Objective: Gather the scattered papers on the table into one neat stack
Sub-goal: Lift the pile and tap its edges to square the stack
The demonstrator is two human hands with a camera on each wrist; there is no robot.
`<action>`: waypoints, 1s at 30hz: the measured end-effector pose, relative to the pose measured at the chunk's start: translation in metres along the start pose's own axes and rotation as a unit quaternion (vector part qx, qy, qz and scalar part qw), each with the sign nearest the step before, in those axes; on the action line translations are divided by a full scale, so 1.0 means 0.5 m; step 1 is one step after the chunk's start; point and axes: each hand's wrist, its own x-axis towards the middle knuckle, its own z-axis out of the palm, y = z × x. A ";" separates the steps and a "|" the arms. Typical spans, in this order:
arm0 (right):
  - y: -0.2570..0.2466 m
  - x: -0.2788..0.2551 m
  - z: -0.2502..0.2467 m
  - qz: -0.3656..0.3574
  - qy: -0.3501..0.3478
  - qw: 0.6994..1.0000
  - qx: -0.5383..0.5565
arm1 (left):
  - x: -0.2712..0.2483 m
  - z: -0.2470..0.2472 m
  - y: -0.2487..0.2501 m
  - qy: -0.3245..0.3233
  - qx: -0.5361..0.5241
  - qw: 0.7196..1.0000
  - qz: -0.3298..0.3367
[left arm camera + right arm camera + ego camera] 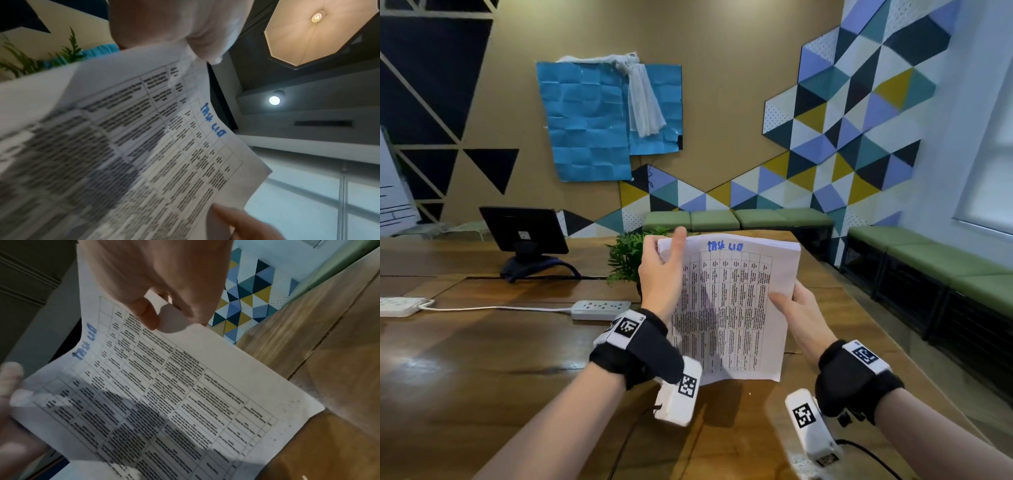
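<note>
A sheaf of white papers (736,308) stands nearly upright, its bottom edge down near the wooden table (482,359). The top sheet carries a printed table and blue handwriting at the top. My left hand (661,270) grips the upper left edge, thumb lying on the front. My right hand (796,308) holds the right edge, thumb on the front and fingers behind. The left wrist view shows the papers (144,146) close up under my left hand (180,30). In the right wrist view my right hand (164,288) pinches the papers (174,394).
A potted green plant (626,257) stands just behind the papers. A white power strip (601,309) with its cable lies to the left, and a dark tablet on a stand (524,233) farther back. Green benches (928,260) line the wall on the right, beyond the table edge.
</note>
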 end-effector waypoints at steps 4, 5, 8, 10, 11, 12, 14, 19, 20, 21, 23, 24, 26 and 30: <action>0.008 0.002 0.001 0.000 0.011 1.000 -0.001 | -0.044 -0.031 -0.063 -0.088 -0.009 0.996 -0.008; 0.010 0.004 0.002 0.001 0.013 1.000 0.004 | -0.056 -0.037 -0.088 -0.104 -0.001 0.994 -0.025; 0.023 0.002 0.003 0.016 0.018 1.000 0.009 | -0.084 -0.049 -0.159 -0.130 0.032 0.988 -0.076; 0.041 -0.004 0.005 0.032 0.013 0.999 -0.007 | -0.091 -0.051 -0.182 -0.144 0.040 0.984 -0.092; 0.053 -0.007 0.007 0.039 0.008 0.999 -0.021 | -0.091 -0.050 -0.188 -0.150 0.044 0.983 -0.094; 0.063 -0.010 0.010 0.042 0.007 0.998 -0.036 | -0.093 -0.047 -0.187 -0.155 0.049 0.982 -0.093; 0.077 -0.011 0.014 0.032 0.017 0.998 -0.055 | -0.094 -0.041 -0.180 -0.155 0.061 0.983 -0.078; 0.061 0.006 0.003 0.037 0.038 0.996 -0.076 | -0.083 -0.025 -0.156 -0.114 0.088 0.987 -0.074; 0.058 0.010 -0.004 0.054 0.033 0.995 -0.083 | -0.079 -0.023 -0.152 -0.119 0.076 0.984 -0.107; 0.063 0.017 -0.013 0.075 0.027 0.992 -0.094 | -0.074 -0.022 -0.152 -0.129 0.063 0.978 -0.148; 0.083 0.031 -0.034 0.128 0.026 0.980 -0.149 | -0.065 -0.016 -0.162 -0.153 0.055 0.957 -0.240; 0.098 0.037 -0.043 0.158 0.027 0.971 -0.176 | -0.061 -0.012 -0.171 -0.166 0.066 0.943 -0.279; 0.140 0.041 -0.057 0.215 0.014 0.954 -0.207 | -0.064 -0.004 -0.196 -0.196 0.103 0.916 -0.335; 0.211 0.018 -0.059 0.278 -0.022 0.930 -0.239 | -0.088 0.005 -0.246 -0.250 0.192 0.878 -0.361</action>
